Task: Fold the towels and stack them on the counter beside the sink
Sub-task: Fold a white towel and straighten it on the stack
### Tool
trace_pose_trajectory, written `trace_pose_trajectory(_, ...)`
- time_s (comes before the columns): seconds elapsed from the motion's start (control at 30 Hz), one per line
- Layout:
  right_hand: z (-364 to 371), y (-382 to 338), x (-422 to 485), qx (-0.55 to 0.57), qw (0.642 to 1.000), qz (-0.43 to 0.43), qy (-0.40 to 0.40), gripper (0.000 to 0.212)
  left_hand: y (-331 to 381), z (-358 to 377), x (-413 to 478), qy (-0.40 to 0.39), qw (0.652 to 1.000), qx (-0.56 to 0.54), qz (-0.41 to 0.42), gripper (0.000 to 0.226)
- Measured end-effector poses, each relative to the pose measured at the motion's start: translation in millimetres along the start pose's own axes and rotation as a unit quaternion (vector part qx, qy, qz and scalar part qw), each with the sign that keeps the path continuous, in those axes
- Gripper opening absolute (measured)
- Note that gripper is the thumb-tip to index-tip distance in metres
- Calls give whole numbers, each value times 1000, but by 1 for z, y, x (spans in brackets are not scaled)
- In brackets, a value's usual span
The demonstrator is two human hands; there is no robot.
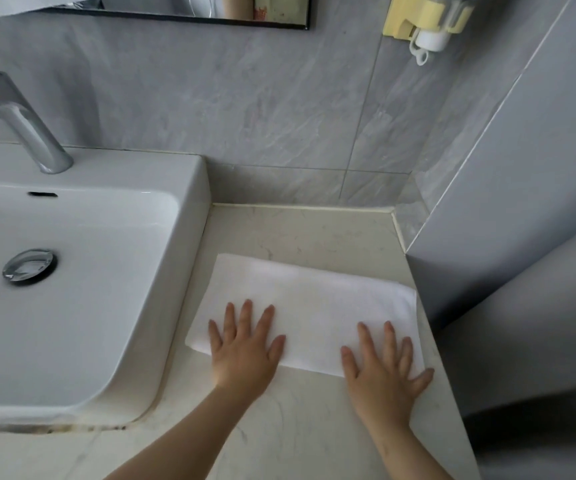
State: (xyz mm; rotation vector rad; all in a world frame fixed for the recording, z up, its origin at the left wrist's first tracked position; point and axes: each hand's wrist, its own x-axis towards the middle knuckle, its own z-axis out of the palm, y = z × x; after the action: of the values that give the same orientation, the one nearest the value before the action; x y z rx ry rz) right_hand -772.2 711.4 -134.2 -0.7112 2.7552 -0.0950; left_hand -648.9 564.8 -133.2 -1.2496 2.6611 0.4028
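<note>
From the head camera, both hands lie flat on a white towel (309, 306) that is spread on the pale counter (290, 420).

The left hand (245, 351) is fully open, fingers spread and pointing away from the person, palm pressed down on the near left part of the towel. It grips nothing; the heel of the palm sits at the towel's near edge, over the bare counter. The right hand (383, 372) is open in the same way, fingers fanned, palm down on the near right part of the towel, and it holds nothing either. Its little finger reaches toward the towel's right end, close to the counter's right edge. The two hands are apart, with a strip of towel showing between them.

The towel is folded into a long, flat band that runs from left of the left hand to right of the right hand, and most of it lies beyond the fingertips. Its right end looks rolled over in a soft fold.

To the left of the left hand, the white sink (82, 271) stands just beside the towel's left end, with a metal drain plug (29, 266) in its basin and a chrome tap (20, 116) at its far side. Beyond the fingers rises a grey tiled wall (245, 98), with a mirror (210, 8) and a yellow holder (425, 19) high up.
</note>
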Motion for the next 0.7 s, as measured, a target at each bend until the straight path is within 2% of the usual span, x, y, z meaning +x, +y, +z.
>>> trace_pose_trajectory(0.07, 0, -5, -3, 1, 1000, 0, -15, 58, 1, 2, -1, -6, 1000, 9, -17, 85)
trace_pose_trajectory(0.2, -1, -9, 8, -13, 1000, -17, -22, 59, 0, 0, 4, -1, 1000, 11, -25, 93)
trace_pose_trajectory(0.37, -7, -20, 39, -11, 998, -57, -12, 60, 0, -8, 29, 8, 999, 1, -47, 64)
trace_pose_trajectory(0.7, -26, -49, 129, -12, 996, -86, 1, 60, 5, -27, 111, 23, 997, -16, -65, 62)
